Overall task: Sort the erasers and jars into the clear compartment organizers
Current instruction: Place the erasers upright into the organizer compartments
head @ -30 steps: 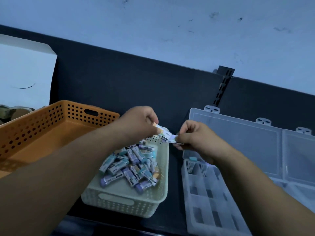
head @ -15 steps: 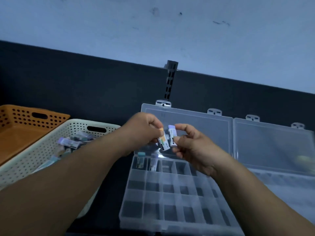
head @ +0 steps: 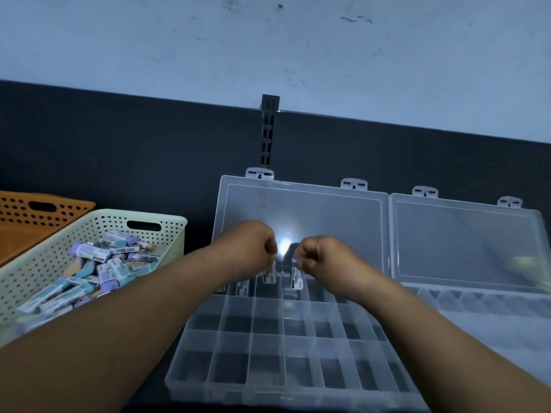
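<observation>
A clear compartment organizer point(head: 286, 362) lies open in front of me, its lid point(head: 301, 216) leaning back against the wall. My left hand point(head: 253, 251) pinches a wrapped eraser point(head: 269, 275) upright over a cell in the back row. My right hand point(head: 322, 260) pinches a second eraser point(head: 296, 280) upright over a cell a little to the right. Another eraser point(head: 242, 289) stands in a back-row cell to the left. A cream perforated basket point(head: 161, 228) at the left holds several wrapped erasers point(head: 98, 263).
An orange perforated basket point(head: 35, 210) stands behind the cream one at the far left. A second clear organizer point(head: 477, 302) lies open to the right, with a pale blurred object point(head: 530, 263) at its right edge. A slotted black bracket point(head: 269, 129) runs up the dark back panel.
Both hands have carried their erasers from above the cream basket rightward to the organizer and lowered them to its back row. The view has swung right and the orange basket is mostly out of frame.
</observation>
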A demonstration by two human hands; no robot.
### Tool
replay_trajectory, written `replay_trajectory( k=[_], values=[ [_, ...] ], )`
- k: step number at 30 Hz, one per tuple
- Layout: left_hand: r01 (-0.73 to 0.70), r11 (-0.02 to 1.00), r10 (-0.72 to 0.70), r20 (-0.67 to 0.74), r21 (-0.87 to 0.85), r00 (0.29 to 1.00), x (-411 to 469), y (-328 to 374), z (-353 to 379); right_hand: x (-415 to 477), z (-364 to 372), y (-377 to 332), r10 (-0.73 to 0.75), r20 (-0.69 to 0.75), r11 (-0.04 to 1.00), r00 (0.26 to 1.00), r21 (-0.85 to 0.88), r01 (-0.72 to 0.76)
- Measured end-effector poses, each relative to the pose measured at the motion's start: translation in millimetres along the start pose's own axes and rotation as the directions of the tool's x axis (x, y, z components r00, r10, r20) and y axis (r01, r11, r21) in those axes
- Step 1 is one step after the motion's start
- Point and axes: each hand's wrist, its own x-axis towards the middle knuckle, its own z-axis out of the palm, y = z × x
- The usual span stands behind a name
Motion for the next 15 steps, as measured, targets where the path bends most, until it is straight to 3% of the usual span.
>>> replay_trajectory(
  k=[9,15],
  values=[
    [-0.044,0.990,0.039,0.037,0.135,0.999,6.7,-12.8,18.6,9.1,19.0,15.6,0.015,0.049,1.000,0.999,0.018,-0.016],
    [-0.088,0.982,0.085,0.026,0.166,0.996,8.9,-20.1,25.4,11.0,18.8,14.7,-0.002,0.064,0.998,0.998,-0.061,0.006]
  ],
)
